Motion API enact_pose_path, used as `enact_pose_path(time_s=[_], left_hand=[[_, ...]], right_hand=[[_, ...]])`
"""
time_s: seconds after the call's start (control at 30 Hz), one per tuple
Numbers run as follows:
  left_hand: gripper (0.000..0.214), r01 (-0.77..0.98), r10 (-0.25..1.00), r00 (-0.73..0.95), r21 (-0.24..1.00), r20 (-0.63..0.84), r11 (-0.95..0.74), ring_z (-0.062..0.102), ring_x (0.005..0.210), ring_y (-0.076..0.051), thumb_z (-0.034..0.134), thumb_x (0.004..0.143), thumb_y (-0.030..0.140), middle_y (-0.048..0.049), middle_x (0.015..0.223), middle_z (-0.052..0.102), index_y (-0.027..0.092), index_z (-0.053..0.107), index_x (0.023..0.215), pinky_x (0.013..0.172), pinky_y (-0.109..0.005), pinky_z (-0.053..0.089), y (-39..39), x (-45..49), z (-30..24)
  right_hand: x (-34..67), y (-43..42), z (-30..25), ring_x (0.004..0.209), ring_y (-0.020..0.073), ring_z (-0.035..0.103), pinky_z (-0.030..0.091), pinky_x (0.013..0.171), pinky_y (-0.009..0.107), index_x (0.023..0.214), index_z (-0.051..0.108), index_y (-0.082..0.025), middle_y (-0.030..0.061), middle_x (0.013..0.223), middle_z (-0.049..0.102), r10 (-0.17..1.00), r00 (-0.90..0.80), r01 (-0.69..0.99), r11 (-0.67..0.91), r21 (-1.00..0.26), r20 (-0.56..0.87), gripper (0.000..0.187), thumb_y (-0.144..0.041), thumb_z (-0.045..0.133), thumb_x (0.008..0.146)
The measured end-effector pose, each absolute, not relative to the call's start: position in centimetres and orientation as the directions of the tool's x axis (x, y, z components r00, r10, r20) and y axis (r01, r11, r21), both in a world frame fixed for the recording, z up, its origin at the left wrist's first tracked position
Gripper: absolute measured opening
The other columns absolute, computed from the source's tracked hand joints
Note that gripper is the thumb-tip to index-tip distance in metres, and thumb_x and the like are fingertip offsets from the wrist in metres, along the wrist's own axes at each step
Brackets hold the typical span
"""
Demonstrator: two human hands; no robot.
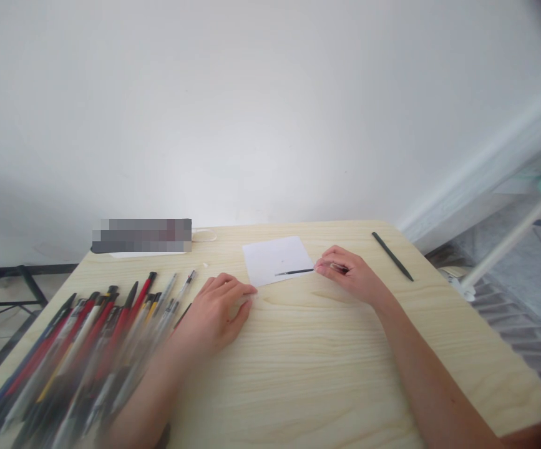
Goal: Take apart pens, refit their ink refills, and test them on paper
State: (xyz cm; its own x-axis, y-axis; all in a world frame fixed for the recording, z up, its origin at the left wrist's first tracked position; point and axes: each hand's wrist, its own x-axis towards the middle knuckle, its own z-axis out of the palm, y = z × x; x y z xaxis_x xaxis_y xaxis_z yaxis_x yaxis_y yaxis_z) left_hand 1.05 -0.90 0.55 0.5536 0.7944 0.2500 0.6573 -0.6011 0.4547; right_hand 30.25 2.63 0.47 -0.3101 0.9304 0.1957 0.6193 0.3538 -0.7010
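Note:
My right hand [352,273] rests on the light wooden table [326,362], fingers pinched on the end of a thin dark pen refill [294,272]. The refill lies flat, its tip on a small white sheet of paper [274,257]. My left hand [218,312] lies palm down on the table left of the paper, fingers loosely spread and holding nothing. Its fingertips point toward the paper's lower left corner. A row of several pens [87,349], red, black, blue, yellow and clear, lies just left of that hand.
A slim black stick-like tool [392,255] lies near the table's far right edge. A blurred dark object [141,236] and a small white oval thing [203,236] sit at the back by the white wall. Floor and a white stand show right of the table.

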Motion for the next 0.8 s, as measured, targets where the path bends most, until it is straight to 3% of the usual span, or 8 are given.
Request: enact_pose_path(time_s=[0.17, 0.33, 0.5, 0.63, 0.8], left_hand=[[0.027, 0.631, 0.754, 0.633, 0.447, 0.175, -0.634, 0.046, 0.097, -0.024, 0.047, 0.076, 0.009, -0.0056, 0.098, 0.06, 0.023, 0.064, 0.091, 0.085, -0.041, 0.038, -1.1, 1.3, 1.2], [0.036, 0.623, 0.756, 0.631, 0.466, 0.176, -0.628, 0.045, 0.099, -0.024, 0.045, 0.068, 0.003, -0.006, 0.1, 0.057, 0.022, 0.062, 0.094, 0.086, -0.041, 0.038, -1.3, 1.3, 1.5], [0.007, 0.67, 0.808, 0.545, 0.463, 0.224, -0.58, 0.047, 0.091, -0.023, 0.051, 0.079, 0.023, -0.006, 0.092, 0.057, 0.02, 0.055, 0.084, 0.083, -0.039, 0.039, -1.2, 1.4, 1.2], [0.023, 0.764, 0.853, 0.456, 0.382, 0.252, -0.521, 0.049, 0.082, -0.022, 0.053, 0.08, 0.042, -0.0043, 0.082, 0.057, 0.019, 0.05, 0.079, 0.079, -0.04, 0.039, -0.8, 1.3, 0.7], [0.024, 0.783, 0.88, 0.431, 0.402, 0.2, -0.475, 0.052, 0.076, -0.02, 0.058, 0.077, 0.042, -0.0016, 0.076, 0.056, 0.02, 0.052, 0.079, 0.07, -0.034, 0.041, -0.6, 1.2, 0.2]], right_hand=[[29.1, 2.1, 0.4, 0.058, 0.0095, 0.047, 0.036, 0.051, 0.022, 0.079, 0.065, -0.019, 0.0023, 0.075, 0.057, 0.905, -0.386, 0.64, 0.402, -0.655, 0.178, 0.024, -0.038, 0.051, 0.084], [28.3, 1.8, 0.4, 0.057, 0.0088, 0.047, 0.036, 0.049, 0.021, 0.08, 0.065, -0.019, 0.002, 0.076, 0.057, 0.892, -0.425, 0.639, 0.415, -0.648, 0.153, 0.022, -0.035, 0.051, 0.084], [28.3, 1.9, 0.4, 0.059, 0.0099, 0.05, 0.037, 0.051, 0.022, 0.078, 0.065, -0.019, 0.0025, 0.074, 0.058, 0.877, -0.45, 0.639, 0.45, -0.624, 0.171, 0.024, -0.036, 0.05, 0.085], [28.3, 1.8, 0.4, 0.059, 0.01, 0.05, 0.036, 0.05, 0.022, 0.078, 0.066, -0.019, 0.0023, 0.074, 0.059, 0.881, -0.445, 0.65, 0.44, -0.619, 0.158, 0.024, -0.036, 0.05, 0.085], [28.2, 1.7, 0.4, 0.059, 0.0095, 0.05, 0.037, 0.05, 0.022, 0.078, 0.067, -0.02, 0.002, 0.075, 0.06, 0.882, -0.456, 0.649, 0.42, -0.634, 0.118, 0.022, -0.035, 0.052, 0.083]])
